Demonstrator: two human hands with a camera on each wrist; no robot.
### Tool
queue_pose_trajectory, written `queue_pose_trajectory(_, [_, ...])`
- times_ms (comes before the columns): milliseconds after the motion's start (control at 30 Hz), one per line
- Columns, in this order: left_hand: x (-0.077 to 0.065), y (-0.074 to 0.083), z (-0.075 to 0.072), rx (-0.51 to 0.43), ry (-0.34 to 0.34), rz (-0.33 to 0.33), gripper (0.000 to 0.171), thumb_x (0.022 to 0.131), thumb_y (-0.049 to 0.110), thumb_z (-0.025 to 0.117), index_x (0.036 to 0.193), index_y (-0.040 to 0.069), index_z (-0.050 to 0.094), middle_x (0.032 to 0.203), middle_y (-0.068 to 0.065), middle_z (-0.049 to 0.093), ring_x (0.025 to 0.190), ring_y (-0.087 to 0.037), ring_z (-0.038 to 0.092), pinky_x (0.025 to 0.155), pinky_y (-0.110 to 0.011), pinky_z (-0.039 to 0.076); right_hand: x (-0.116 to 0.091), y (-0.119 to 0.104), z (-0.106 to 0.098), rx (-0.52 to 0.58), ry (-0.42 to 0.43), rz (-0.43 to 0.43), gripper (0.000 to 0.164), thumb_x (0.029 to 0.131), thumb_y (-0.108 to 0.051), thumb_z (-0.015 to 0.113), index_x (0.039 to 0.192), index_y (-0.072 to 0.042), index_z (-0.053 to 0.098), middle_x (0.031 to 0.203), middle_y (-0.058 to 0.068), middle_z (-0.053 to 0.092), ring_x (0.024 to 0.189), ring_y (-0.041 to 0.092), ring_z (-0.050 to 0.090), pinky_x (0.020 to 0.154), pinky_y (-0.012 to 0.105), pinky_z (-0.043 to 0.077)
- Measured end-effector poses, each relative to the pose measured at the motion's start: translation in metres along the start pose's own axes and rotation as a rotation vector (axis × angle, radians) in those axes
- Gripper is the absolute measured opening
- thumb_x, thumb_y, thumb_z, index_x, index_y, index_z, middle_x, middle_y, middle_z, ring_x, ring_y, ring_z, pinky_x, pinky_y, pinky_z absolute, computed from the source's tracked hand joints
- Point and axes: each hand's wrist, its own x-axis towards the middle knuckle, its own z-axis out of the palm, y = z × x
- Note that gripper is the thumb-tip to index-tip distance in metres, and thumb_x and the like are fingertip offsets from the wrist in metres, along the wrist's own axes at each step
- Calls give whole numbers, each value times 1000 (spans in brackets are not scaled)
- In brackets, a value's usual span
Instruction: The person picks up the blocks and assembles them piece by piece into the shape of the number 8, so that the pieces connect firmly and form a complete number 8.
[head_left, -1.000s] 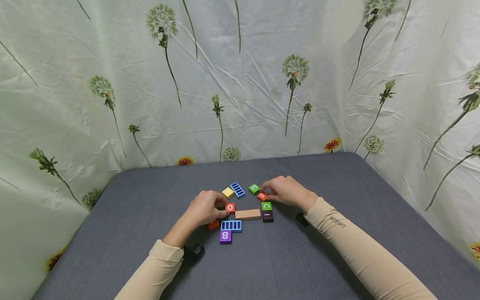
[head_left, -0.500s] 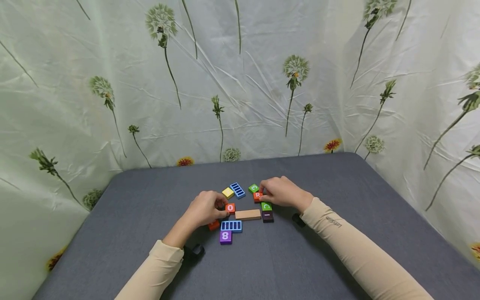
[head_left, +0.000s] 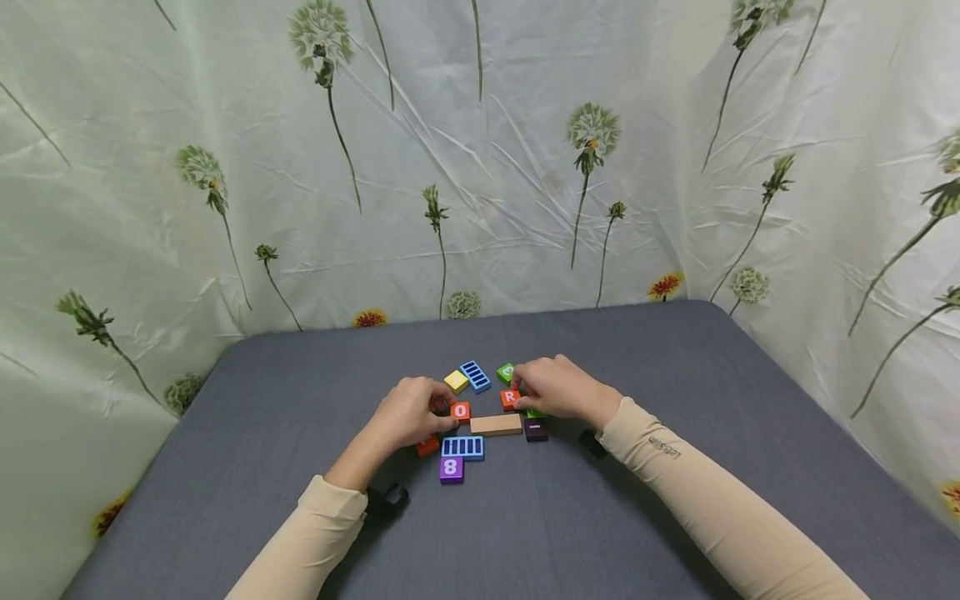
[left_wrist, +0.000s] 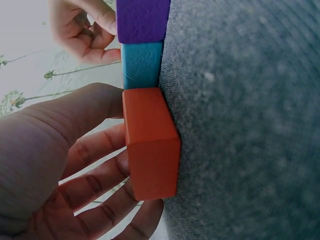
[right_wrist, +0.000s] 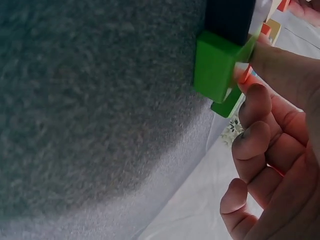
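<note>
In the head view my left hand (head_left: 408, 412) pinches the orange block marked 0 (head_left: 461, 412) between thumb and fingers, flat on the table. My right hand (head_left: 566, 390) pinches the orange R block (head_left: 509, 399) by its right side. A bare wooden strip (head_left: 496, 425) lies between and just below these two. Beneath the right fingers a green block (head_left: 534, 413) is mostly covered, with a dark block (head_left: 536, 430) against it. The left wrist view shows another orange block (left_wrist: 152, 145) close to the left thumb, in front of the fingers.
A blue slotted block (head_left: 462, 447) touches a purple 8 block (head_left: 452, 469) in front. Behind the hands lie a yellow block (head_left: 455, 382), a second blue slotted block (head_left: 475, 376) and a green block (head_left: 506, 372). A flowered curtain (head_left: 510, 208) borders the grey table (head_left: 600, 533).
My right hand has brought the R block leftward and nearer to me, turning it straighter, and now covers most of the lower green block. The left hand holds its place.
</note>
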Motion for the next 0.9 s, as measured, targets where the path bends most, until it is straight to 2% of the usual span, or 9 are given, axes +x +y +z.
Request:
queue_pose_trajectory(367, [0,0,0,1,4,2,17,85,21,92,95,17,79,81,7,69,77,-10,59,72,-33,50,-9,7,-3,54,-47,49,26,99,-34,79,113,-14,74,72,-6,58,65,8,51,64,28,35])
queue_pose_trajectory(900, [0,1,-1,11,-2,1,17,86,22,91,96,16,80,81,5,69,77,-11,59,72,-33,49,-15,9,-5,65,-35,20,24,97,-35,81,107,-15,74,70,-7,55,63,5,47,60,24,32])
